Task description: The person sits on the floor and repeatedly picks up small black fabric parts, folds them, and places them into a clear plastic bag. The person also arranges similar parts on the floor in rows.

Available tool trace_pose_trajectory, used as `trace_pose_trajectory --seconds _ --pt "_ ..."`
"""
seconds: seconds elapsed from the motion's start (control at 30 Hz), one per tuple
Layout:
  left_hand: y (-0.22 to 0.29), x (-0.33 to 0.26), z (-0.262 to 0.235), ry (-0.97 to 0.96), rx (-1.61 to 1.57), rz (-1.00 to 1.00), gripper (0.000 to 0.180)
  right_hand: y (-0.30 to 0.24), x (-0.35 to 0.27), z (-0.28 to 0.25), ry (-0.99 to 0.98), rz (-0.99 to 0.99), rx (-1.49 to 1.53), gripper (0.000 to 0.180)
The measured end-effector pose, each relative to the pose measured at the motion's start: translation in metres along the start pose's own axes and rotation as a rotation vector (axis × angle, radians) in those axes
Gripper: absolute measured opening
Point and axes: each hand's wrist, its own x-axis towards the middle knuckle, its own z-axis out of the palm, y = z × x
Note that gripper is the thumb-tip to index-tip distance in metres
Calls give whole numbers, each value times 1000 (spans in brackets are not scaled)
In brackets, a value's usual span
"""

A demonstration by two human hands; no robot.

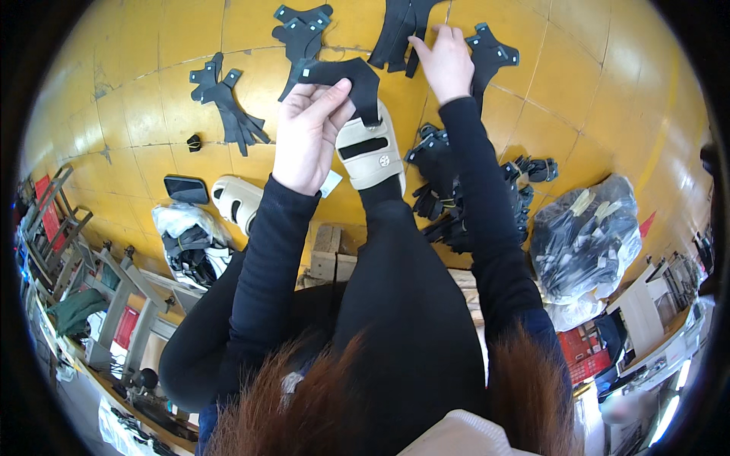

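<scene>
My left hand [312,125] pinches a bent black fabric piece [357,74] with a small white label at one end. It hangs over the toe of a beige slipper [367,148] on my foot. Further up and to the right, my right hand [447,64] is open, thumb apart from the fingers. It reaches between a stack of long black fabric pieces [399,34] and a pile of branched, labelled black pieces [494,55]. The thumb is beside the stack's edge; whether it touches, I cannot tell.
More labelled black pieces [300,38] and a fanned pile [228,106] lie on the yellow tiled floor [152,45]. Nearer are a phone [185,189], another beige slipper [236,199], bundled black pieces [437,163], and a large clear plastic bag [585,239] of dark pieces.
</scene>
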Motion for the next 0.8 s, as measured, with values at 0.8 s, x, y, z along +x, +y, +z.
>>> trace_pose_trajectory --seconds 0.8 --pt "-12 -14 23 -140 -61 -17 8 -89 -106 -124 -84 -120 496 51"
